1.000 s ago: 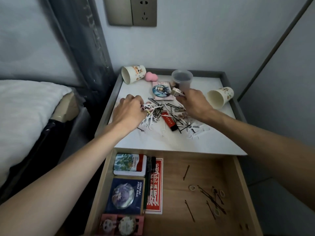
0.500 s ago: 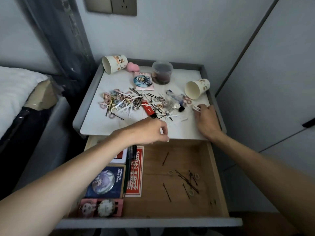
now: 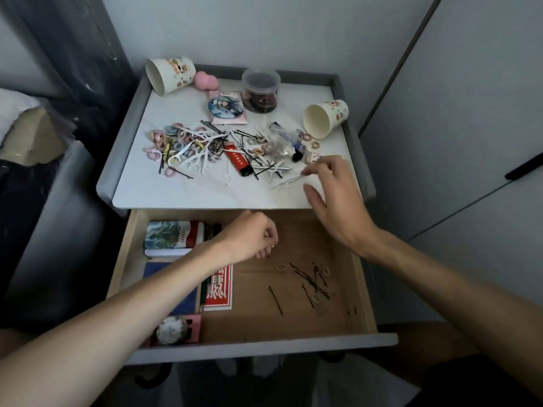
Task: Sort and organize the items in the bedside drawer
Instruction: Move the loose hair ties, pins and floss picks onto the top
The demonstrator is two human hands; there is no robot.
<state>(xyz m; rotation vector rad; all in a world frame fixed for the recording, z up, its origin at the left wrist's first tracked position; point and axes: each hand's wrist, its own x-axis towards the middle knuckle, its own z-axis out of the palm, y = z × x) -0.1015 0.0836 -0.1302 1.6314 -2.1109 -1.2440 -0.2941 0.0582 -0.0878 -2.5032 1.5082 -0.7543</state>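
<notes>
- Two arms in shot: left forearm (image 3: 117, 318) and right forearm (image 3: 455, 277), both bare all the way to the frame edge.
- Left hand (image 3: 252, 236): bare skin, nothing worn that I can make out.
- Right hand (image 3: 335, 201): bare as well, with long, slim fingers (image 3: 320, 167).
- Dark fabric (image 3: 484, 383) in the lower right corner, possibly clothing; can't tell.

L hand (image 3: 252, 236) curled over open drawer (image 3: 264, 346); R hand (image 3: 332, 198) w/ fingers (image 3: 318, 166) spread above desk (image 3: 176, 192), by floss picks (image 3: 283, 183).

Bare drawer floor (image 3: 264, 327) front centre; hairpins (image 3: 311, 280) right, boxes (image 3: 173, 236) along left.
</notes>
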